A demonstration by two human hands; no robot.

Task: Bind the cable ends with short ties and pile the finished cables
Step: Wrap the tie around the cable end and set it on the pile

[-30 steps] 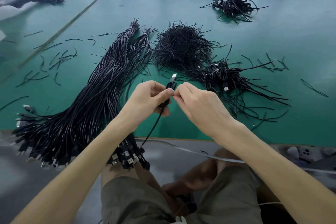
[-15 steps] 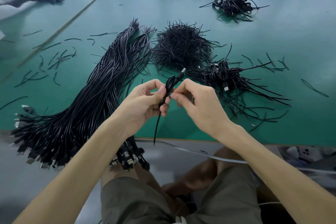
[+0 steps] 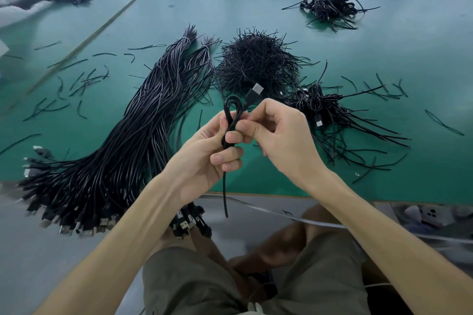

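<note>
Here the left hand (image 3: 208,152) and right hand (image 3: 280,135) both pinch a looped cable (image 3: 224,188).

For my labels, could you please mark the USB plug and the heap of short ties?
USB plug (image 3: 257,90), head view, metal shell.
heap of short ties (image 3: 256,64), head view, heap's middle.

thin black cable (image 3: 224,186): one end folded into a small upright loop, silver usb plug tilted up-right, tail hanging straight below the green counter (image 3: 384,59) edge. heap of short black ties (image 3: 256,64) mid-counter. tangled pile of black cables (image 3: 322,110) just right of the heap. long bundle of black cables (image 3: 115,156) left, plugs overhanging the near edge.
</note>
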